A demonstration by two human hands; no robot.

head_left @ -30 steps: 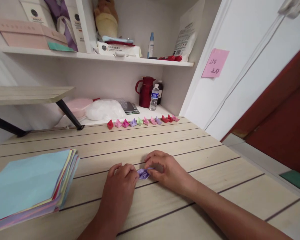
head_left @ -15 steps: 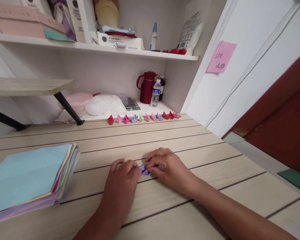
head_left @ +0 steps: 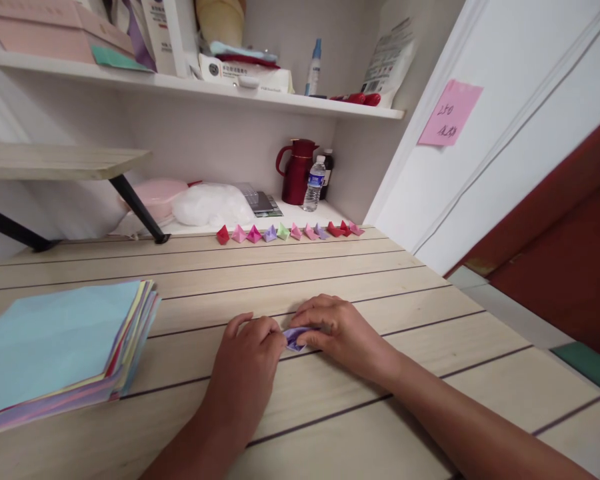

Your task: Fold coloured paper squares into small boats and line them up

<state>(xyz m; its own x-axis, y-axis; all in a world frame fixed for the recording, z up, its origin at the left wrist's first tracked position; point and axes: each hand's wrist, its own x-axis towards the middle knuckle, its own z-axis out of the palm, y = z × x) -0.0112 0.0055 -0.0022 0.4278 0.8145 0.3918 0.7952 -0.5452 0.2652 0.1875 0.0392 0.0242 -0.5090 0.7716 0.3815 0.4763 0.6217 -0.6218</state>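
A small purple folded paper lies low over the wooden table between my two hands. My left hand pinches its left end, the index finger and thumb pressed together there. From the other side my right hand grips its right end, fingertips behind and thumb in front. Parts of the paper are hidden by the fingers. Beyond the hands, along the table's back edge, runs a row of small folded paper boats, among them a red one, a green one and a purple one.
A stack of coloured paper sheets, light blue on top, lies at the left. Behind the table are a dark red jug, a water bottle and a white plastic bag. A small raised shelf stands back left.
My right thumb and fingers have spread along the purple paper, which looks longer and more opened out. The left hand keeps its pinch. The view has shifted slightly.
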